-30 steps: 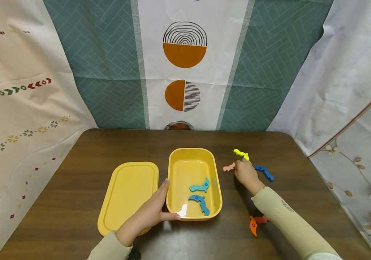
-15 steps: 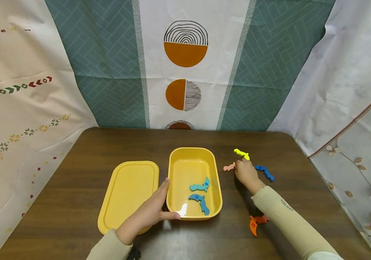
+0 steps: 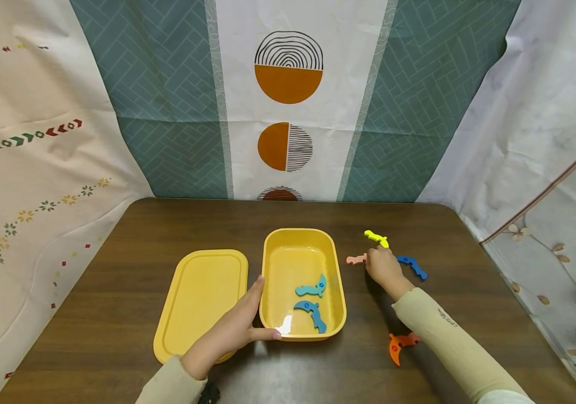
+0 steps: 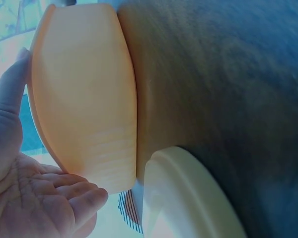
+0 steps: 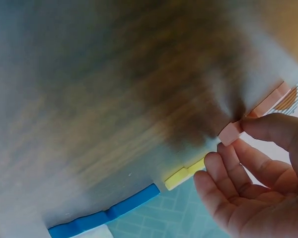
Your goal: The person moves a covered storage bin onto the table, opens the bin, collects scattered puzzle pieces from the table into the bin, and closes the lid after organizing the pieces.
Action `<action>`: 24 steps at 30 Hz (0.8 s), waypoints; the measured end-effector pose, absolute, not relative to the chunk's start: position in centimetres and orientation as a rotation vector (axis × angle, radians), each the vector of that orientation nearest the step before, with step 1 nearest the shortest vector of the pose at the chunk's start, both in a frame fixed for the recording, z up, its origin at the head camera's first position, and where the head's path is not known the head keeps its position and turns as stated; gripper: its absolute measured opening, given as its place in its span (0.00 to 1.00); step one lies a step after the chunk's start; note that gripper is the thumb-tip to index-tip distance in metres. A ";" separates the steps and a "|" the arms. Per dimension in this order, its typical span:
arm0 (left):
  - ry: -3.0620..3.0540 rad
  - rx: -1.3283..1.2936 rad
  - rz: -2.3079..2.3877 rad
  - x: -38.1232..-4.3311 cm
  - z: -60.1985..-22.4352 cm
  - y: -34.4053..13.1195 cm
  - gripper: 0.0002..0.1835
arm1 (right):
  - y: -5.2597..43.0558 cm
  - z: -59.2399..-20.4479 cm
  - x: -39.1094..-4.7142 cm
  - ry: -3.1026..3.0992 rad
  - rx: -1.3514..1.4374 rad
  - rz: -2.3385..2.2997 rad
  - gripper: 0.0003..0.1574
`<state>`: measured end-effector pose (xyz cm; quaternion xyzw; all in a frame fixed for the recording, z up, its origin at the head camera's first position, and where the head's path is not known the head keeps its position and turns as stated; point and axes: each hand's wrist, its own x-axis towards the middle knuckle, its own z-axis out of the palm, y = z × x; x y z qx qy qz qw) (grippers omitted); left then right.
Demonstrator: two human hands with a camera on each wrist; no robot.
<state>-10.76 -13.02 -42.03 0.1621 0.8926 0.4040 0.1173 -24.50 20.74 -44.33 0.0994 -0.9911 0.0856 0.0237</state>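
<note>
"Where's the pink piece (image 3: 355, 260)?"

"Right of the tub (image 3: 286, 269), pinched by the right hand (image 3: 386, 270); yellow piece (image 3: 376, 237) and blue piece (image 3: 412, 267) nearby."

"And the left hand (image 3: 237, 324)?"

"Spread against the tub (glossy, round-cornered, two curved pieces (image 3: 310, 290) inside), near the flat lid (image 3: 204, 300)."

The person's bare left grip (image 3: 234, 328) spreads its thumb well apart from its fingers. The bare right grip (image 3: 385, 272) pinches between thumb and index finger, other fingers loosely bent. Both forearms wear long pale beige sleeves (image 3: 451, 336), the right stretched farther forward.
</note>
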 end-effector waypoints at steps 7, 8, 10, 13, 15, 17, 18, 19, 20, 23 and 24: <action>2.599 0.482 1.199 -10.8 -42.2 -12.9 0.61 | 21.1 -44.0 -24.4 -3.173 0.258 0.358 0.07; 2.597 0.482 1.202 -10.7 -42.2 -12.9 0.61 | 21.1 -44.0 -24.4 -3.187 0.250 0.359 0.07; 2.596 0.482 1.205 -10.7 -42.2 -12.9 0.61 | 21.0 -43.9 -24.4 -3.212 0.238 0.356 0.08; 2.597 0.478 1.210 -10.6 -42.2 -12.8 0.61 | 21.0 -43.8 -24.3 -3.233 0.226 0.353 0.09; 2.601 0.475 1.209 -10.6 -42.2 -12.8 0.61 | 21.1 -43.8 -24.3 -3.232 0.224 0.361 0.10; 2.603 0.473 1.210 -10.5 -42.2 -12.7 0.61 | 21.3 -43.8 -24.3 -3.218 0.233 0.378 0.10; 2.604 0.472 1.210 -10.5 -42.3 -12.7 0.61 | 21.3 -43.7 -24.2 -3.207 0.239 0.384 0.11; 2.603 0.472 1.210 -10.5 -42.3 -12.7 0.61 | 21.4 -43.7 -24.2 -3.196 0.246 0.387 0.11; 2.603 0.471 1.211 -10.5 -42.2 -12.7 0.61 | 21.5 -43.7 -24.2 -3.184 0.254 0.391 0.12; 2.595 0.470 1.218 -10.5 -42.2 -12.7 0.61 | 21.7 -43.5 -24.2 -3.156 0.269 0.397 0.12; 2.594 0.469 1.219 -10.5 -42.2 -12.7 0.61 | 21.8 -43.4 -24.2 -3.149 0.271 0.394 0.12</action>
